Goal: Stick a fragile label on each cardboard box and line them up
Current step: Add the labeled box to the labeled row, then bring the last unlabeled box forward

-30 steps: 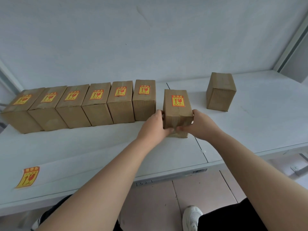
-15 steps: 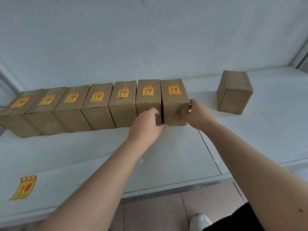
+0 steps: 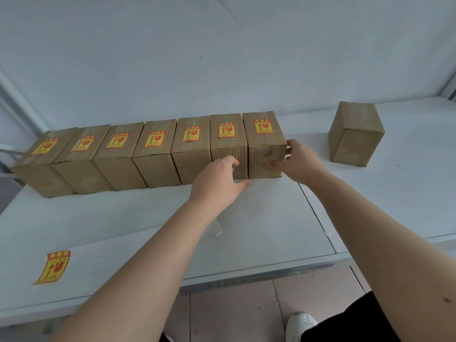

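Several labelled cardboard boxes point(image 3: 158, 154) stand side by side in a row along the back of the white table point(image 3: 271, 218). The rightmost labelled box point(image 3: 264, 141) closes the row, touching its neighbour. My right hand point(image 3: 299, 160) grips its right front corner, thumb on the front face and fingers on the side. In front of the neighbouring box hovers my left hand point(image 3: 219, 180), fingers apart and holding nothing. An unlabelled box point(image 3: 355, 134) stands alone to the right. A loose yellow and red fragile label point(image 3: 53, 267) lies near the table's front left edge.
A white wall rises right behind the row. The table's front edge runs below my arms, with tiled floor, a white shoe point(image 3: 299, 322) and a dark trouser leg beneath. A seam point(image 3: 318, 215) splits the tabletop right of the row.
The labelled box went from in front of the row into line at its right end. My left hand has come off it; my right hand still grips it.
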